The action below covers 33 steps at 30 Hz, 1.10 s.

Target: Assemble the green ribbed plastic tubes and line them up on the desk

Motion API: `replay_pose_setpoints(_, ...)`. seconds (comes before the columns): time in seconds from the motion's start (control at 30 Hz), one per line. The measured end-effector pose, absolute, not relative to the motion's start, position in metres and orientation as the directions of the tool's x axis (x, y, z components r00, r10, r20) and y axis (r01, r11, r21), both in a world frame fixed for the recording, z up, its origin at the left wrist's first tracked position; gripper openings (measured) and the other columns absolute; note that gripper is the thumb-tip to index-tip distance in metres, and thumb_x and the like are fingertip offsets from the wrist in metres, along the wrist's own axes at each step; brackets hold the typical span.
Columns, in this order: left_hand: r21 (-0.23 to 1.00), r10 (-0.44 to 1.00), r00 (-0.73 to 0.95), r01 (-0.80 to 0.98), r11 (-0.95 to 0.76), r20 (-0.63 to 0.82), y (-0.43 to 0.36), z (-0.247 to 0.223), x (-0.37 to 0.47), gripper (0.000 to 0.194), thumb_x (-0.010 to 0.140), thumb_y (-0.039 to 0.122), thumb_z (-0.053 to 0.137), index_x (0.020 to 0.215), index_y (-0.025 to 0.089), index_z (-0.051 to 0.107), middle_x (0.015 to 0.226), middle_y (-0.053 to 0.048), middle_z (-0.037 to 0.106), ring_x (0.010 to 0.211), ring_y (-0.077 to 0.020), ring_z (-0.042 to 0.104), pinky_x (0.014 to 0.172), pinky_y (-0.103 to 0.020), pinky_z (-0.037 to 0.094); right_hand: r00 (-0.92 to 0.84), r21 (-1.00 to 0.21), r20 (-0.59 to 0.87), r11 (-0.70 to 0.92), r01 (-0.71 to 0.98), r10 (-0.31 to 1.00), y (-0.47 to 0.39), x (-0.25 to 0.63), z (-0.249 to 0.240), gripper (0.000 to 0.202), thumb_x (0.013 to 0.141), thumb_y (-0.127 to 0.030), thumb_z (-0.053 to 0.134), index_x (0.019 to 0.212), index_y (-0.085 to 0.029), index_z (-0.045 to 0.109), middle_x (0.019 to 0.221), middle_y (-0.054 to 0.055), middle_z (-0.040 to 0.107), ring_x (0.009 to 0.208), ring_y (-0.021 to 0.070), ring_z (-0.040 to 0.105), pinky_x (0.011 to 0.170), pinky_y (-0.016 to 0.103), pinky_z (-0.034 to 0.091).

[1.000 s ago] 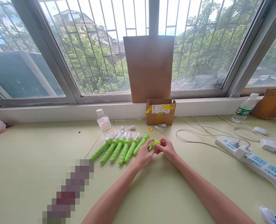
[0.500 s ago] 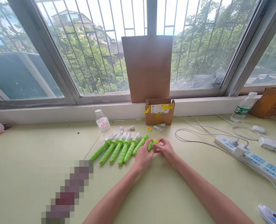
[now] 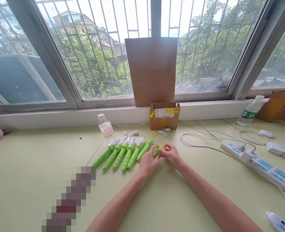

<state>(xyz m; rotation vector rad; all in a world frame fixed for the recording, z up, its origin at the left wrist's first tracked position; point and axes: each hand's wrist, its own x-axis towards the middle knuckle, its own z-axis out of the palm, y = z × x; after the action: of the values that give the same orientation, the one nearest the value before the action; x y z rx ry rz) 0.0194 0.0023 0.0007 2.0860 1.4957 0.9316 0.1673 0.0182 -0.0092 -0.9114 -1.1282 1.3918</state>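
Observation:
Just right of the row of tubes, my left hand point(image 3: 149, 161) is closed around a green plastic tube point(image 3: 156, 152), most of it hidden by the fingers. A yellow ring point(image 3: 161, 147) shows at the tube's far end, where my right hand point(image 3: 173, 156) pinches it with thumb and fingers. Beside my left hand lie several ribbed green tubes point(image 3: 119, 158), side by side and slanting. Most have clear caps on their far ends; the nearest tube point(image 3: 145, 150) shows none.
Behind the hands stand a small cardboard box point(image 3: 164, 122), a loose yellow ring point(image 3: 153, 134) and clear caps point(image 3: 163, 133). A water bottle point(image 3: 106, 129) stands behind the tubes. At right lie a power strip point(image 3: 258, 164) and cables point(image 3: 205, 146); another bottle point(image 3: 250, 111) is farther back.
Both hands keep nearly the same place and hold on the green tube and its yellow ring. The fingers shift slightly around the ring, and less of it shows.

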Motion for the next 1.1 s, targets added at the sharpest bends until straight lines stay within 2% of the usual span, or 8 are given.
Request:
replay_pose_setpoints(0.17, 0.652, 0.949, 0.195, 0.691, -0.311, 0.247, 0.001, 0.002, 0.020, 0.039, 0.085, 0.038, 0.050, 0.122, 0.030, 0.050, 0.090, -0.001, 0.069, 0.076, -0.0204, 0.063, 0.064, -0.029, 0.045, -0.063, -0.977, 0.142, 0.130, -0.167, 0.988, 0.019, 0.165, -0.015, 0.041, 0.063, -0.049, 0.075, 0.067, -0.022, 0.045, 0.063, -0.003, 0.053, 0.061, 0.0153, 0.057, 0.061, 0.030, 0.051)
replay_pose_setpoints(0.37, 0.701, 0.958, 0.183, 0.653, -0.286, 0.221, -0.001, 0.005, 0.019, 0.038, 0.085, 0.038, 0.050, 0.121, 0.030, 0.050, 0.093, -0.001, 0.068, 0.081, -0.0200, 0.063, 0.068, -0.028, 0.044, 0.045, -0.937, 0.329, 0.321, 0.138, 0.943, 0.024, 0.166, -0.021, 0.037, 0.067, -0.050, 0.070, 0.064, -0.020, 0.048, 0.074, 0.000, 0.046, 0.072, 0.0162, 0.052, 0.061, 0.028, 0.050)
replay_pose_setpoints(0.5, 0.722, 0.959, 0.186, 0.631, -0.284, 0.214, -0.001, 0.006, 0.020, 0.038, 0.084, 0.041, 0.050, 0.120, 0.029, 0.051, 0.089, -0.001, 0.067, 0.080, -0.0196, 0.062, 0.068, -0.028, 0.043, 0.027, -0.907, 0.401, 0.393, 0.149, 0.916, 0.020, 0.166, -0.018, 0.032, 0.074, -0.046, 0.065, 0.064, -0.020, 0.048, 0.080, 0.001, 0.043, 0.072, 0.0153, 0.050, 0.052, 0.025, 0.049)
replay_pose_setpoints(0.63, 0.738, 0.958, 0.195, 0.611, -0.287, 0.211, 0.001, 0.006, 0.021, 0.040, 0.084, 0.044, 0.049, 0.120, 0.028, 0.050, 0.082, 0.000, 0.066, 0.068, -0.0180, 0.059, 0.063, -0.027, 0.041, 0.034, -0.868, 0.471, 0.456, 0.198, 0.882, 0.014, 0.165, -0.014, 0.025, 0.078, -0.040, 0.061, 0.066, -0.020, 0.052, 0.088, 0.003, 0.043, 0.077, 0.0158, 0.052, 0.055, 0.026, 0.052)
replay_pose_setpoints(0.77, 0.724, 0.950, 0.216, 0.617, -0.310, 0.224, 0.003, 0.006, 0.021, 0.040, 0.084, 0.045, 0.049, 0.120, 0.028, 0.050, 0.078, 0.000, 0.064, 0.062, -0.0169, 0.056, 0.059, -0.026, 0.039, 0.047, -0.868, 0.472, 0.455, 0.197, 0.880, 0.014, 0.166, -0.014, 0.023, 0.078, -0.039, 0.060, 0.067, -0.020, 0.055, 0.092, 0.005, 0.043, 0.081, 0.0172, 0.053, 0.056, 0.027, 0.053)
replay_pose_setpoints(0.9, 0.643, 0.944, 0.231, 0.692, -0.329, 0.235, 0.005, 0.004, 0.017, 0.039, 0.085, 0.042, 0.049, 0.121, 0.027, 0.049, 0.074, 0.000, 0.063, 0.065, -0.0184, 0.058, 0.059, -0.026, 0.039, 0.053, -0.920, 0.383, 0.375, 0.116, 0.922, 0.018, 0.166, -0.018, 0.025, 0.076, -0.041, 0.063, 0.068, -0.019, 0.053, 0.091, 0.004, 0.047, 0.083, 0.0179, 0.055, 0.064, 0.030, 0.054)
replay_pose_setpoints(1.0, 0.491, 0.932, 0.251, 0.797, -0.352, 0.261, 0.008, -0.001, 0.013, 0.036, 0.087, 0.033, 0.046, 0.122, 0.027, 0.050, 0.083, -0.003, 0.065, 0.073, -0.0195, 0.061, 0.063, -0.027, 0.040, -0.039, -0.955, 0.287, 0.289, 0.070, 0.957, 0.017, 0.160, -0.022, 0.025, 0.074, -0.042, 0.065, 0.072, -0.020, 0.053, 0.086, 0.003, 0.052, 0.086, 0.0201, 0.058, 0.070, 0.033, 0.054)
replay_pose_setpoints(1.1, 0.356, 0.931, 0.266, 0.869, -0.344, 0.251, 0.012, -0.005, 0.009, 0.041, 0.086, 0.022, 0.044, 0.126, 0.028, 0.048, 0.096, -0.004, 0.065, 0.080, -0.0196, 0.062, 0.068, -0.027, 0.041, -0.122, -0.945, 0.296, 0.309, 0.105, 0.947, 0.012, 0.151, -0.024, 0.024, 0.073, -0.040, 0.065, 0.068, -0.019, 0.053, 0.097, 0.006, 0.050, 0.093, 0.0213, 0.057, 0.071, 0.033, 0.055)
